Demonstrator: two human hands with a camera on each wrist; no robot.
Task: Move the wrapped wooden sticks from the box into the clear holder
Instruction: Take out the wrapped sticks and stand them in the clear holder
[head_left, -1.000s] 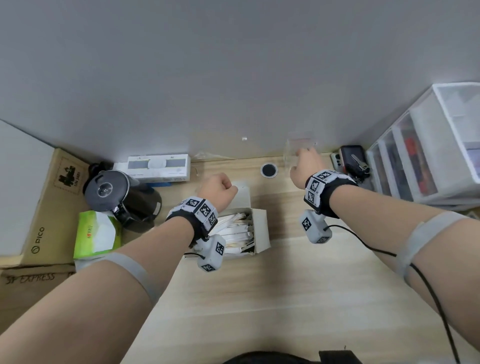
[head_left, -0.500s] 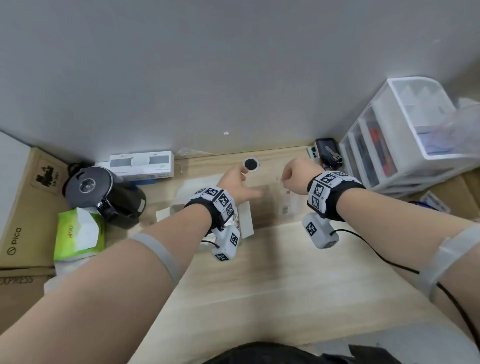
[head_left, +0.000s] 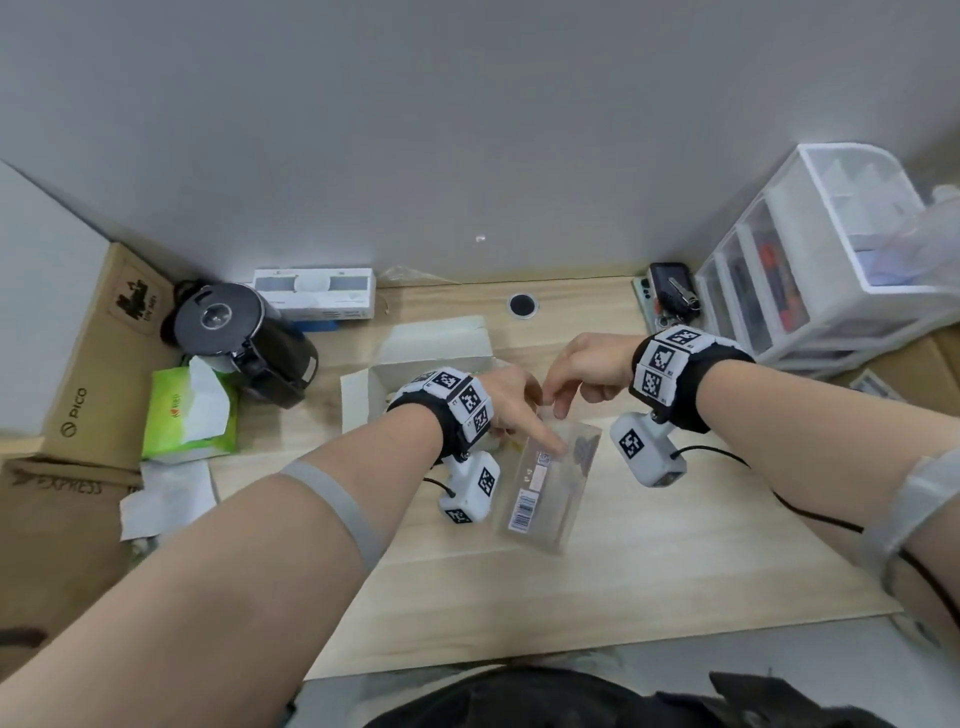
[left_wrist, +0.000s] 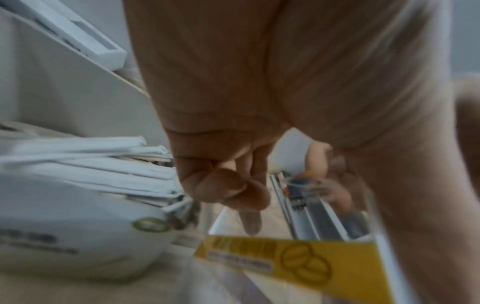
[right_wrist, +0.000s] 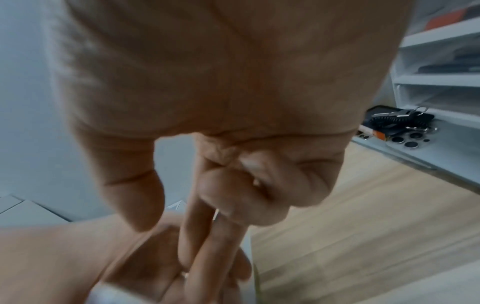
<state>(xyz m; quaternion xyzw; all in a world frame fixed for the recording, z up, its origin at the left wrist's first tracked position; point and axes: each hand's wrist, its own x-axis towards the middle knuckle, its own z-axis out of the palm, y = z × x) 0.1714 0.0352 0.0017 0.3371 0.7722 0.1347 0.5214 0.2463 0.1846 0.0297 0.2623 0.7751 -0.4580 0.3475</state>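
Note:
The clear holder (head_left: 550, 499) with a barcode label stands tilted on the wooden table, just right of the open white box (head_left: 358, 400). My right hand (head_left: 569, 395) pinches its top rim from above, with two fingers pointing down. My left hand (head_left: 522, 413) grips the holder's upper left part, its index finger lying across the front face. In the left wrist view the wrapped wooden sticks (left_wrist: 91, 164) lie stacked in the box (left_wrist: 64, 236), beside the holder's yellow label (left_wrist: 298, 257). My left wrist hides the sticks in the head view.
A black kettle (head_left: 244, 338) and a green tissue pack (head_left: 189, 415) stand left of the box. Cardboard boxes (head_left: 93, 364) fill the far left. A white drawer unit (head_left: 831, 260) stands at the right, with a phone and keys (head_left: 670, 299) beside it.
My right hand has brought the clear holder from the back wall toward me, next to the box. My left hand has left the box and taken hold of the holder.

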